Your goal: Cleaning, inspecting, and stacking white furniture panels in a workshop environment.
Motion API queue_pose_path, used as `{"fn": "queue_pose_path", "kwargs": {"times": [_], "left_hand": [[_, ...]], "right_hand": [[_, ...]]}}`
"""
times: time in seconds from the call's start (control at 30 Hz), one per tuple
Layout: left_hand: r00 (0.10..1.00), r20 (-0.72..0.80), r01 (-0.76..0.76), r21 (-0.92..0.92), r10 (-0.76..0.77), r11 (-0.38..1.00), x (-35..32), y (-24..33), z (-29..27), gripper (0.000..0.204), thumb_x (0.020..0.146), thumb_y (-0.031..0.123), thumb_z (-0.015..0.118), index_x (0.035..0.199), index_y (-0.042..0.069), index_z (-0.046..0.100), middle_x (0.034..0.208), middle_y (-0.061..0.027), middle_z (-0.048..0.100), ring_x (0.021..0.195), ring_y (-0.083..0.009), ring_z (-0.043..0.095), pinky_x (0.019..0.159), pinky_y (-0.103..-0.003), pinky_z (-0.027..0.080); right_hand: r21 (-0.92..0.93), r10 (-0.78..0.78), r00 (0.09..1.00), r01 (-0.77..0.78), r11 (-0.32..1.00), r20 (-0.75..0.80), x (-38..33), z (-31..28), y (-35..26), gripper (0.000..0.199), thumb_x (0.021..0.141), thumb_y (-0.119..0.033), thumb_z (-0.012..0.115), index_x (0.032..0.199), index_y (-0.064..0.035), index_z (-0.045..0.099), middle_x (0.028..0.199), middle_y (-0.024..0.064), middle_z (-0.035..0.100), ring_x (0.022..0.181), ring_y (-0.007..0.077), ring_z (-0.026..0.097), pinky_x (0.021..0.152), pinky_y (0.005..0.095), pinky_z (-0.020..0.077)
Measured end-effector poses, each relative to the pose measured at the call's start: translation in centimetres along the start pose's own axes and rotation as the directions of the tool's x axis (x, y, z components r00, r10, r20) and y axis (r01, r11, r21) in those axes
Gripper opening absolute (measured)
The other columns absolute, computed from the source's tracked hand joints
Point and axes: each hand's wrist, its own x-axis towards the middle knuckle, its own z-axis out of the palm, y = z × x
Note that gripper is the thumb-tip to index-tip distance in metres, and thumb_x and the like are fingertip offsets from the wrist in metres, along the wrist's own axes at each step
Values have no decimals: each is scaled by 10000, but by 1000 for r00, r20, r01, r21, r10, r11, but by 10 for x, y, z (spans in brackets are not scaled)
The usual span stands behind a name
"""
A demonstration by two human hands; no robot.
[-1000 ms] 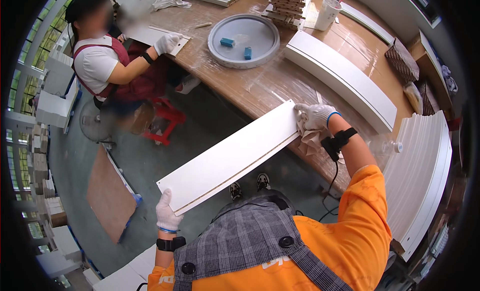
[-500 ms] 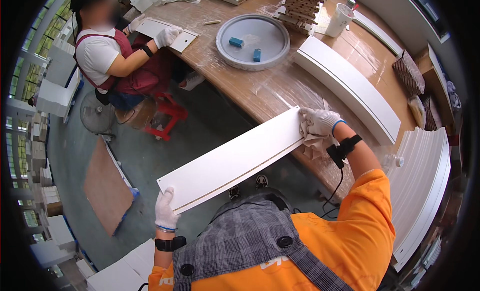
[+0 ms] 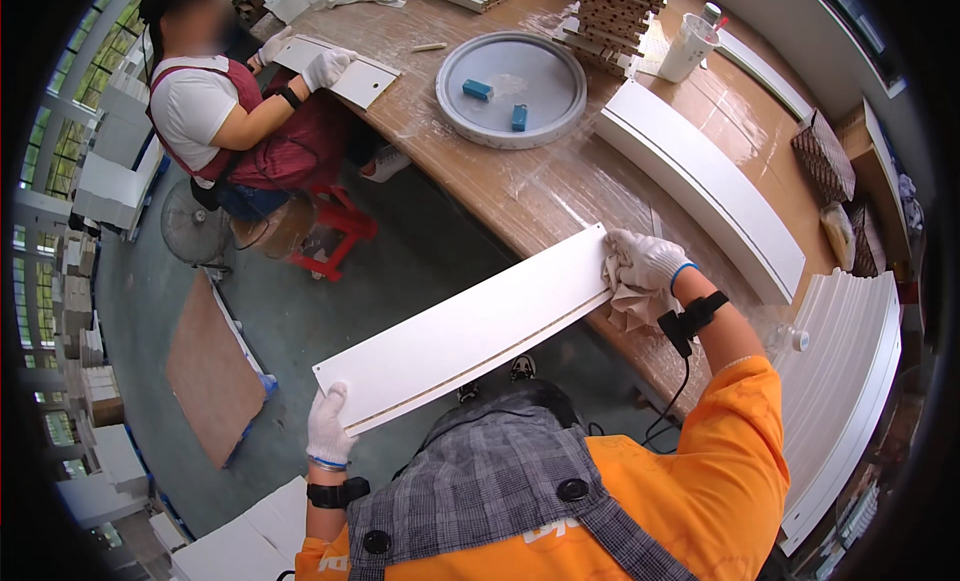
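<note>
A long white panel with a grooved line along its near edge lies slanted before me, its far right end over the table's edge. My left hand, in a white glove, grips its near left end, thumb on top. At the opposite end, my gloved right hand is closed around a crumpled beige cloth, pressed against the panel's end. Part of the cloth hangs down over the table edge; the fingertips under it are hidden.
On the brown table stand a grey round tray with two blue blocks, a stack of slats, a cup and a long white panel. Left, a co-worker handles another board. White panels are stacked at right.
The view has shifted slightly, so the table things appear a little lower and farther right. My hands keep their hold on the panel and cloth; the co-worker's hand has moved slightly along the board.
</note>
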Motion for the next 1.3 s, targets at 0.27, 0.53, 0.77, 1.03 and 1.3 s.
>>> {"fn": "queue_pose_path", "kwargs": {"times": [0.27,0.53,0.77,1.03,1.3], "left_hand": [[1000,-13,-3,-17,2,1000,0,-1,-2,441,1008,123,487,1409,-42,407,1299,-199,565,1175,-346,618,986,-479,541],[999,-35,-3,17,4,1000,0,-1,1,436,1013,132,493,1407,-36,414,1296,-193,567,1172,-339,619,981,-469,542],[1000,17,-7,9,7,1000,1,-2,-2,436,1029,165,473,1403,-49,412,1281,-187,575,1156,-329,628,972,-449,547],[994,107,16,-123,-3,992,2,7,-4,499,1054,325,475,1405,-29,442,1335,-190,577,1188,-318,620,997,-458,531],[969,243,114,-321,-35,940,1,17,14,647,1049,531,393,1439,17,439,1375,-173,567,1236,-321,586,1029,-471,505]], "right_hand": [[42,41,997,-44,998,61,5,3,4,730,822,-312,659,1494,-231,386,1257,150,664,1099,355,665,900,446,542],[49,26,1000,-26,998,-10,3,8,5,743,807,-313,666,1493,-239,390,1266,161,657,1104,360,661,913,442,537],[107,5,997,3,994,-72,-5,7,9,595,808,-274,633,1388,-186,538,1236,150,677,1099,347,660,945,408,531],[685,181,927,101,722,-327,-51,13,4,558,865,-308,650,1380,-109,571,1193,190,686,1071,273,670,963,348,522],[199,-178,869,297,934,-462,-42,57,-249,614,863,-362,592,1424,-140,476,1436,208,490,1260,374,539,1024,527,415]]}}
